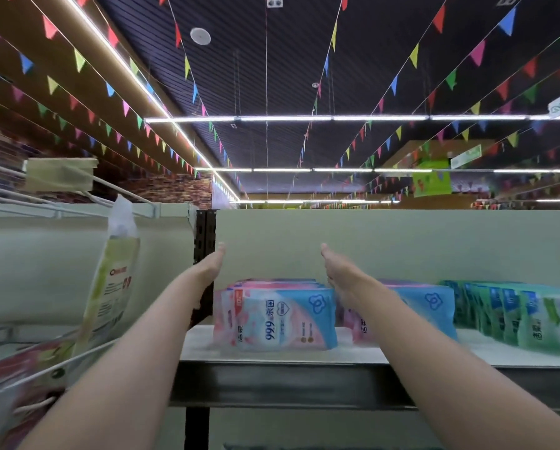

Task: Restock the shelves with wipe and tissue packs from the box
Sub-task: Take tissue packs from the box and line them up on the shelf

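Head view | left hand (pixel 212 266), right hand (pixel 335 269): fingers straight, nothing held | pink-and-blue plastic wipe packs (pixel 280 316) on white shelf (pixel 353 355) best squared from both sides.

The front pink-and-blue wipe pack (pixel 277 316) on the shelf (pixel 272 356) carries "99.9" in large blue digits, with Chinese characters beside it. Print on the green packs (pixel 532 316) and the hanging pouch (pixel 113 287) is too blurred to read.

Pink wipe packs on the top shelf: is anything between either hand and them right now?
Nothing visible. The left hand and right hand are open and raised above the pink wipe packs on the shelf, with only air and the pale back panel behind them. The green packs sit off to the right.
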Demonstrator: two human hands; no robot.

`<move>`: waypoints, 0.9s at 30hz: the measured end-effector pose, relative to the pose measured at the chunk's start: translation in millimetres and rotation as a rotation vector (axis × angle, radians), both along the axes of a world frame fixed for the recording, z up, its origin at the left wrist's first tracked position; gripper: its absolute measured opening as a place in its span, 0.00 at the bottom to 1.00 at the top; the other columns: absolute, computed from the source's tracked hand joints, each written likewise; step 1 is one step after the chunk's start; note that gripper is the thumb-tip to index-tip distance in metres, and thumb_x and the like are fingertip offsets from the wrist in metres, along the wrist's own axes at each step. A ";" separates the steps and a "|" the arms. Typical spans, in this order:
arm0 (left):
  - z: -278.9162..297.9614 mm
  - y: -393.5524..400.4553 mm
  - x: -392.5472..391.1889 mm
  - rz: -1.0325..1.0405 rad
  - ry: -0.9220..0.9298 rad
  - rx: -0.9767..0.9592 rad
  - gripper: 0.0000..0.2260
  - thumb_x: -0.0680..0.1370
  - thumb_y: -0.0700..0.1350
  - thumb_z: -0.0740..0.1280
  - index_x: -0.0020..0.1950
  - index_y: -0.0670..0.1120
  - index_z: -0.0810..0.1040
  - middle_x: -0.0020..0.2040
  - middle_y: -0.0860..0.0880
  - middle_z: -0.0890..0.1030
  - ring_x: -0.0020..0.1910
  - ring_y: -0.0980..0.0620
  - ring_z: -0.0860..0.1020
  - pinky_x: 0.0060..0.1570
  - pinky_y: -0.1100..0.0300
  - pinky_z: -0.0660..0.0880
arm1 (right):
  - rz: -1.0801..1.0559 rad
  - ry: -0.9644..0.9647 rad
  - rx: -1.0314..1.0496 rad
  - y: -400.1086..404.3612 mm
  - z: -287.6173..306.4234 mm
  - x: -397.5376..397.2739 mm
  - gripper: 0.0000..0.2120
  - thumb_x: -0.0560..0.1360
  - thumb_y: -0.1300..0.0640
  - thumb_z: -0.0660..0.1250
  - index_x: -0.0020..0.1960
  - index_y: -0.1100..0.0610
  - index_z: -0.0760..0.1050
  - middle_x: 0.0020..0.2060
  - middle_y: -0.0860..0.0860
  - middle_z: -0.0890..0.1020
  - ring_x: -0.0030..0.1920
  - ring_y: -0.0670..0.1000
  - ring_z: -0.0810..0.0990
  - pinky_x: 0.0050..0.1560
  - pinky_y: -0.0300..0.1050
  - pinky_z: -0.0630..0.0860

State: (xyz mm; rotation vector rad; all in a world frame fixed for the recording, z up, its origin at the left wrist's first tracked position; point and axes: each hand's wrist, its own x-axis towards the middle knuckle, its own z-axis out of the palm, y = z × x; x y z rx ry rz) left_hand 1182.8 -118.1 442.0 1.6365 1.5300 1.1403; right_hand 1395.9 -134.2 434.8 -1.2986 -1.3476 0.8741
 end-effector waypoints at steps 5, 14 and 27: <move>-18.9 19.2 4.4 -0.208 -0.210 -0.297 0.45 0.70 0.75 0.42 0.62 0.39 0.71 0.49 0.39 0.81 0.48 0.42 0.82 0.65 0.47 0.70 | 0.041 0.099 -0.115 2.9 -0.3 -4.0 0.31 0.81 0.40 0.43 0.77 0.57 0.45 0.68 0.63 0.66 0.65 0.57 0.72 0.58 0.49 0.74; -4.2 -6.1 15.4 -0.269 -0.363 -0.209 0.37 0.80 0.63 0.47 0.76 0.34 0.49 0.71 0.35 0.66 0.66 0.38 0.70 0.62 0.50 0.73 | 0.116 0.111 -0.123 0.6 3.4 -4.4 0.33 0.81 0.40 0.45 0.77 0.60 0.44 0.70 0.62 0.65 0.58 0.57 0.77 0.55 0.48 0.75; 63.5 -42.7 80.8 -0.405 -0.272 0.128 0.37 0.80 0.63 0.47 0.76 0.35 0.48 0.55 0.41 0.71 0.55 0.48 0.71 0.61 0.57 0.67 | 0.077 0.067 0.103 -47.4 50.5 45.7 0.32 0.81 0.43 0.46 0.73 0.67 0.55 0.74 0.61 0.59 0.75 0.57 0.57 0.75 0.50 0.55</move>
